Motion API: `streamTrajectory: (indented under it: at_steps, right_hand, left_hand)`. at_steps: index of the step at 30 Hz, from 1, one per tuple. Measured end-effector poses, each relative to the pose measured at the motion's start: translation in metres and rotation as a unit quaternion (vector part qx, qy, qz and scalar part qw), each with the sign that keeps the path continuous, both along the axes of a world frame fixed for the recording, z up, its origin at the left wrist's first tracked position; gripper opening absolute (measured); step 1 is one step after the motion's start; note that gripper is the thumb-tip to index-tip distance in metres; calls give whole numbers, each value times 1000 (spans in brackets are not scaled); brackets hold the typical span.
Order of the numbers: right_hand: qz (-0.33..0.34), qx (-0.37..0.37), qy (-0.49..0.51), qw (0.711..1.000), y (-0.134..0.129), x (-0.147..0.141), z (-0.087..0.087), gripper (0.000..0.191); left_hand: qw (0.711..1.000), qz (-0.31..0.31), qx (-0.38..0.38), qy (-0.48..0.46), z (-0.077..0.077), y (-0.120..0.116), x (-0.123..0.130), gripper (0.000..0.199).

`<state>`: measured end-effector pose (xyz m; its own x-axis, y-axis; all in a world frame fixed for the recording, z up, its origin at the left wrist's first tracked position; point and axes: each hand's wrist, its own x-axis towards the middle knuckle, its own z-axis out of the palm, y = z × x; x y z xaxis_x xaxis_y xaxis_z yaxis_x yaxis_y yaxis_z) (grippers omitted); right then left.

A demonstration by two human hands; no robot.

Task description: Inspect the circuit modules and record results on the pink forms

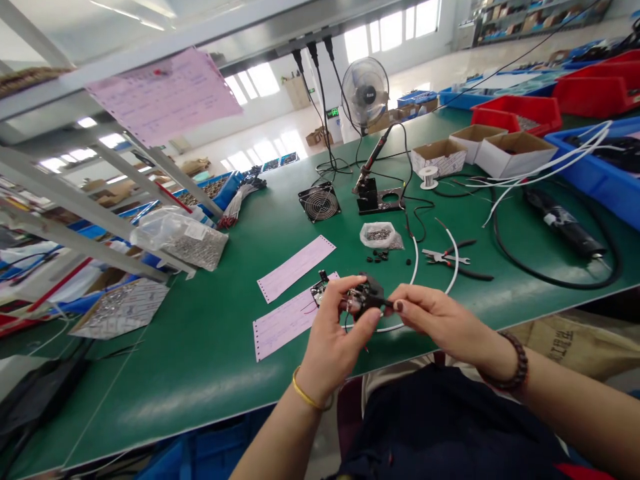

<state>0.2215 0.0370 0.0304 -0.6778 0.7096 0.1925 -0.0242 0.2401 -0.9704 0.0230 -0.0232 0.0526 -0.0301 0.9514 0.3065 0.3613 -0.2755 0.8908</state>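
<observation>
Near the front edge of the green table, my left hand [340,333] grips a small black device [369,293] with metal parts and thin wires between thumb and fingers. On the right side of the device, my right hand [435,317] pinches a thin black piece [384,303] that reaches the device; whether it is a cable or a sleeve is too small to tell. A white cable [393,328] curves beneath my hands. Just behind my left hand, a small part with a circuit board [320,288] rests on a pink paper slip [283,327].
Pliers [450,259], a bag of small screws [379,235] and a square fan [320,202] lie behind my hands. A soldering iron [373,160] stands in its holder. An electric screwdriver [567,223] lies right. A plastic bag of parts [183,243] sits left.
</observation>
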Motion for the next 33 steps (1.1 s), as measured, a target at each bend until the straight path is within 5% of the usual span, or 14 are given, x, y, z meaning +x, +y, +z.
streamTrajectory:
  at_steps: [2, 4, 8, 10, 14, 15, 19, 21, 25, 27, 30, 33]
  right_hand:
    - [-140, 136, -39, 980, -1, -2, 0, 30]
    - [-190, 192, -62, 961, 0, -1, 0, 29]
    - [28, -13, -17, 999, 5, 3, -2, 47]
    - [61, -54, 2, 997, 5, 1, -4, 47]
    - [-167, 143, -59, 974, 3, -4, -6, 25]
    - [-175, 155, -67, 970, 3, -3, -6, 24]
    - [37, 32, -60, 997, 6, 3, -5, 47]
    - [78, 14, -53, 995, 6, 2, -4, 55]
    - [-150, 191, -74, 967, 4, -7, -5, 30]
    - [-199, 240, -85, 946, 5, -8, -6, 23]
    - [-57, 88, -60, 993, 9, -2, -5, 31]
    - [123, -105, -19, 987, 8, 3, -1, 41]
  left_hand:
    - [997, 34, -57, -37, -1, 2, 4, 35]
    - [994, 37, -80, -62, -3, 3, 7, 35]
    - [1000, -13, 11, -16, -5, 2, 2, 39]
    - [1000, -7, 14, -1, -5, 3, 2, 39]
    - [994, 34, -87, -61, -7, 8, 7, 33]
    - [993, 32, -91, -66, -7, 8, 7, 32]
    - [1000, -23, -15, -3, -1, -1, 1, 34]
    - [999, -23, 6, 29, 4, -3, -2, 36]
    - [997, 41, -59, -24, 2, 3, 3, 32]
    - [994, 44, -84, -61, -3, 5, 7, 31]
    - [997, 26, -54, -45, -7, 1, 5, 32]
    - [1000, 0, 6, 0, -5, -4, -1, 36]
